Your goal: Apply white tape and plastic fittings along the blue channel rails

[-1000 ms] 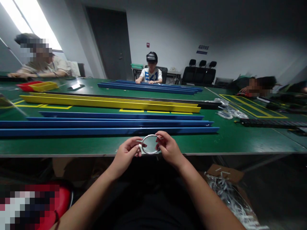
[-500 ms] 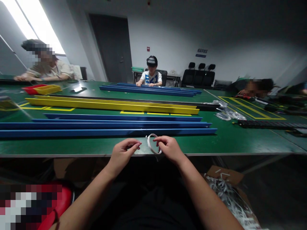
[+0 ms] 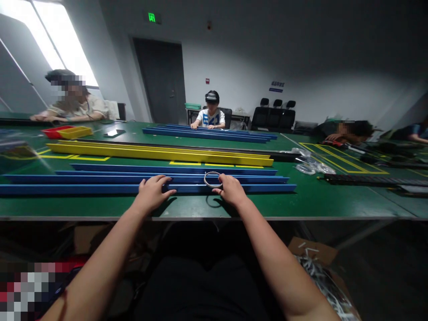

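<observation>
A thin white ring (image 3: 205,180), like a narrow roll of tape, hangs over the blue rails from my right hand (image 3: 231,189). The fingers and thumb of that hand close on its right side, and its shadow falls on the table below. My left hand (image 3: 150,191) is at the nearest long blue rail (image 3: 100,189), thumb and fingers spread apart with nothing between them. Whether its fingertips touch the rail I cannot tell. Several blue rails lie side by side across the green table (image 3: 187,209), under and beyond both hands.
Behind the blue rails lie long yellow rails (image 3: 160,154) and a black one. Clear plastic wrap (image 3: 310,165) is at their right end. Red and yellow trays (image 3: 75,132) stand far left. A co-worker (image 3: 210,117) sits opposite; others are at both sides. A carton of white strips (image 3: 321,276) is below right.
Both hands have moved forward over the blue rails. My left hand has shifted left and its pinched fingers have spread. The white ring has travelled forward with my right hand and tipped flatter.
</observation>
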Demonstrator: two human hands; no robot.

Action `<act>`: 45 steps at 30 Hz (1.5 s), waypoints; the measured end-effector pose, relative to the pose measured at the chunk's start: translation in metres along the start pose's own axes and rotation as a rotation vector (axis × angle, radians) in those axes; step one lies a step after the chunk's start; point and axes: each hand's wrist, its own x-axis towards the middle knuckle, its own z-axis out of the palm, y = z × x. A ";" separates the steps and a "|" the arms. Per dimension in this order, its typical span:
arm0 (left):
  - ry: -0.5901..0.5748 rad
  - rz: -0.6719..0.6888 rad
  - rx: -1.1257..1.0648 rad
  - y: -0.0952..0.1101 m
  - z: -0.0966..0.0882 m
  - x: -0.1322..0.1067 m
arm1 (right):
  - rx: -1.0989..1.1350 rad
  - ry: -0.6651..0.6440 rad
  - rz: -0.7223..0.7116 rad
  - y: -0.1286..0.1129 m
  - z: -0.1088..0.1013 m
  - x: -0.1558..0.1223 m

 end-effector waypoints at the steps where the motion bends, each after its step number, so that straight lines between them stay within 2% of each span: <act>1: 0.000 -0.006 0.016 -0.006 0.000 0.002 | -0.035 -0.007 -0.002 -0.001 0.001 0.003; 4: -0.030 0.004 0.074 -0.019 0.001 0.005 | -0.085 -0.022 -0.006 -0.005 0.007 0.004; 9: -0.040 0.036 0.153 -0.020 0.005 -0.002 | -0.112 -0.019 -0.011 -0.004 0.015 -0.008; 15: -0.011 0.030 0.144 -0.019 0.004 -0.009 | -0.106 -0.031 0.041 -0.011 0.004 -0.021; 20: -0.053 0.113 0.138 -0.016 -0.003 -0.007 | -0.181 0.028 0.090 -0.031 -0.001 -0.012; 25: -0.054 0.181 0.113 -0.010 -0.007 -0.007 | -0.164 -0.097 0.079 -0.036 0.001 -0.003; 29: -0.014 0.233 0.095 -0.001 -0.005 -0.011 | -0.209 -0.107 0.081 -0.028 -0.004 -0.012; 33: 0.021 0.257 0.055 0.024 -0.001 -0.015 | -0.236 -0.095 0.076 -0.009 -0.015 -0.029; 42: 0.080 0.244 -0.032 0.128 0.017 -0.020 | -0.265 -0.085 0.129 0.072 -0.056 -0.074; 45: 0.087 0.254 -0.066 0.148 0.021 -0.022 | -0.272 -0.100 0.204 0.087 -0.062 -0.078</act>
